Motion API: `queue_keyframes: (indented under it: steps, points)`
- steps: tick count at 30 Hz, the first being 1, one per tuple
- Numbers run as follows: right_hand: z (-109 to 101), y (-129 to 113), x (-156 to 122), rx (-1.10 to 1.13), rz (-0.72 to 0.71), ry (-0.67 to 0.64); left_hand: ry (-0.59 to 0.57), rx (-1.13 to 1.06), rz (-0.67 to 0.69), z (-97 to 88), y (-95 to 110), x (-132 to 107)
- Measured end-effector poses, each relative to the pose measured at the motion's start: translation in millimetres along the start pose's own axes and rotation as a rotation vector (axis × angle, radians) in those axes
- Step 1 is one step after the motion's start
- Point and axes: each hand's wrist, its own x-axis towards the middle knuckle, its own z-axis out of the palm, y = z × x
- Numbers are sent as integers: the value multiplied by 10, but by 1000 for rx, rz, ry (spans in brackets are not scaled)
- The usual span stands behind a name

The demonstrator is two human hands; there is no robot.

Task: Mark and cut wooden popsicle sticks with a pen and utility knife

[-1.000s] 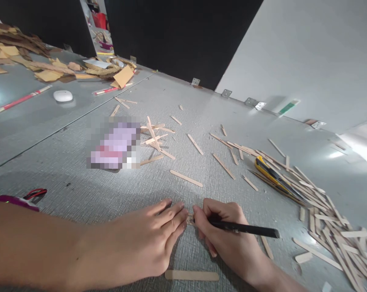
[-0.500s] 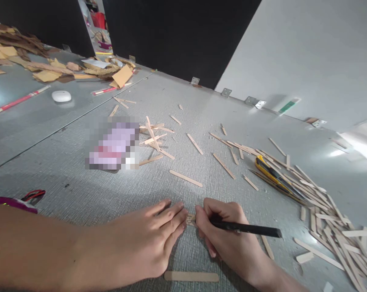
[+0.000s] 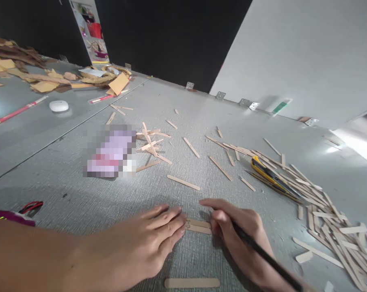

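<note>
Two craft sticks [image 3: 199, 226] lie side by side on the grey tabletop, with dark pen marks near their left part. My left hand [image 3: 154, 239] rests flat over their left end, fingers stretched out and covering it. In my right hand [image 3: 242, 235] is a black pen [image 3: 267, 253], its shaft slanting down to the right. The pen's tip is hidden behind the fingers. My right fingers are beside the sticks' right end, with the index finger extended above it. Closest to me lies a single craft stick [image 3: 192, 283]; another craft stick [image 3: 183, 182] lies beyond my hands.
A heap of craft sticks [image 3: 332, 227] spreads at right, with a yellow utility knife [image 3: 270, 176] by it. A blurred-out purple object [image 3: 112, 152] lies left, next to broken sticks [image 3: 150, 142]. A white mouse-like object [image 3: 58, 106] and cardboard scraps [image 3: 46, 83] are farther back.
My right hand has lifted off the marked sticks and shifted right, uncovering them. The pen has swung from nearly level to a steeper slant. My left hand stays on the sticks.
</note>
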Motion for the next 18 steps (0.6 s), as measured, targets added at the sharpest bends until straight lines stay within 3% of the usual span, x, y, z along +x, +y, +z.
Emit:
queue_keyframes:
  steps: [2,4,18]
  points:
    - [-53,25,-34,-155,-159,-109,2,1,4,12,-4,-9]
    - [-67,28,-54,-230,-219,-185,12,3,5,22,-6,-16]
    - [-38,26,-39,-226,-252,-205,40,-51,-46,16,-18,37]
